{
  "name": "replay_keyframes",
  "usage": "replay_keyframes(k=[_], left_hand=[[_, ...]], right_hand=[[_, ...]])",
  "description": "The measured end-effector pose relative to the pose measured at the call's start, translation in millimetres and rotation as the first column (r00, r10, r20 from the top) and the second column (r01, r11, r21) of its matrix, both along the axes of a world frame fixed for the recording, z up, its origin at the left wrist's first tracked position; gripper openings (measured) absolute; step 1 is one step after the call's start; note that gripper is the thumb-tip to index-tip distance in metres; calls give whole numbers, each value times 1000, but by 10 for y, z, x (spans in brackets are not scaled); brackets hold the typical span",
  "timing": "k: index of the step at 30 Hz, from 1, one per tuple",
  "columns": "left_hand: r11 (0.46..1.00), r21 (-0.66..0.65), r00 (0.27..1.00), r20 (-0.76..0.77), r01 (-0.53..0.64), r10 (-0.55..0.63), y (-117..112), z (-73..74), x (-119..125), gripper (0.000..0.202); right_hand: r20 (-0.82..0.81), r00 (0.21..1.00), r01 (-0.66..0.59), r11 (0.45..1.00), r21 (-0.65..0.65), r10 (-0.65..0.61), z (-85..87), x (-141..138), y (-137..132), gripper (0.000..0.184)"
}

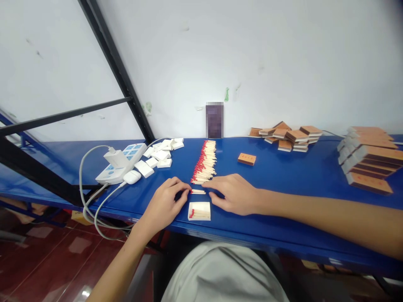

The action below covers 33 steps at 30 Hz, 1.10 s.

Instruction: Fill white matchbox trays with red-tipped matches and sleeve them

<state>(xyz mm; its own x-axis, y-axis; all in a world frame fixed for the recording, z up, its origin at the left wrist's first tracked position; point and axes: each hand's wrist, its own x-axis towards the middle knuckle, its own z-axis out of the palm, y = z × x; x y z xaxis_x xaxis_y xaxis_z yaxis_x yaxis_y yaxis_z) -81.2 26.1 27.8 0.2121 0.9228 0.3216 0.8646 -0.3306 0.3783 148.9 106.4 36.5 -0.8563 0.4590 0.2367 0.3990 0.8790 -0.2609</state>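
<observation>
A long row of red-headed matches (206, 163) lies on the blue table, running from the wall toward me. A few matches (198, 191) lie apart from its near end. My left hand (166, 201) has its thumb and forefinger closed at the red heads of these few. On the other side, my right hand (236, 195) holds nothing, its forefinger stretched to the wooden ends of the row and its thumb apart below. Just nearer to me is a white matchbox tray (204, 206), with several matches along its near side.
White empty trays (162, 155) lie heaped at left, beside a power strip (135, 152) with cables and a white earphone case (132, 177). One matchbox sleeve (247, 159) lies right of the row. More brown boxes (297, 135) and a stack (374, 155) are farther right.
</observation>
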Motion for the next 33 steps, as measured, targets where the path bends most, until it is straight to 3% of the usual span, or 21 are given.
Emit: replay_keyframes(k=[12, 33], left_hand=[[998, 53, 995, -85, -40, 44, 2, -35, -3, 30], [999, 26, 997, -67, -39, 40, 0, -33, -12, 29]], right_hand=[[7, 1000, 11, 1000, -13, -11, -20, -8, 9, 42], [-2, 1000, -2, 1000, -31, 2, -21, -6, 11, 42]])
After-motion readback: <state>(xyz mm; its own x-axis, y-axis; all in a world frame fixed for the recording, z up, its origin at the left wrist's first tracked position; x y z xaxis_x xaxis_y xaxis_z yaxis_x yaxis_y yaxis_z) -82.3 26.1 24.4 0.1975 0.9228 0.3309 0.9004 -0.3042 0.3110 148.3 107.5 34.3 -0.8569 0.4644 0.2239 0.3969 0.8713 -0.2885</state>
